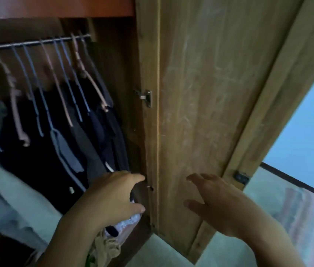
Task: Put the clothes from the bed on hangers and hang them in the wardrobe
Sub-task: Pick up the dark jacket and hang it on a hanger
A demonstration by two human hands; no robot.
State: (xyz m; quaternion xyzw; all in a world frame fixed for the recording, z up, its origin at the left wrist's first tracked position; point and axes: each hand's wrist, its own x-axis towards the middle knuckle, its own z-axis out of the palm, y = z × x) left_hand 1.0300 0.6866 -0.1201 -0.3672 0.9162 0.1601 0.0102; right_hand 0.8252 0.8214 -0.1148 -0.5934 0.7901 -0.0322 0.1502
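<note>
The tall wooden wardrobe [146,54] stands open, its brown inner side panel running down the middle of the view. To the right, the scratched light-wood wardrobe door [206,93] is swung outward, with a small metal hinge [146,97] fixed where it meets the frame and a dark catch [241,177] on its far right edge. Beyond the door on the right is a pale blue wall [306,132].

Inside, on the left, a thin metal hanging rail [36,42] crosses the upper part of the compartment. A row of pink and blue-grey plastic hangers [56,78] hooks over it, tilted and blurred. Below them hang dark navy and grey garments [86,135], packed close together; a pale grey-blue garment [2,189] hangs at the far left. At the near bottom of the compartment lies a crumpled heap of beige cloth and clear plastic wrap [113,239]; its contents cannot be made out.

The left hand [113,195] reaches into the compartment beside the right-most dark garment, thumb and fingers spread in a wide C shape near the frame edge; whether it grips anything cannot be determined. The right hand [215,201] is held apart from the left, fingers straight and spread, in front of the door's inner face; contact with the door cannot be confirmed.
</note>
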